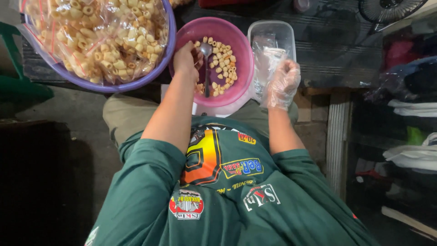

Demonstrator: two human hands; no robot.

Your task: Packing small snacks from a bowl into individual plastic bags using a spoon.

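Pink bowl [236, 38]: round plastic basin, taken here as the landmark. It sits at the near edge of a dark table [337, 54], just above the person's lap, and holds a loose scatter of pale tube-shaped snack pieces [224, 61].

Spoon [206, 64]: metal, inside the pink bowl, bowl end up among the snack pieces, handle pointing toward the person.

Left hand [185, 59]: bare, at the left rim of the pink bowl, fingers curled together close beside the spoon; whether they actually pinch it cannot be told.

Right hand [283, 84]: in a thin clear plastic glove, just right of the pink bowl, fingers closed on a small clear plastic bag [268, 59] held upright.

Clear tub [273, 34]: rectangular plastic container, touching the right side of the pink bowl, behind the bag.

Purple basin [132, 82]: larger, left of the pink bowl, filled with packed bags of the same snack [95, 32].

Fan [389, 9]: far right of the pink bowl, partly out of frame.
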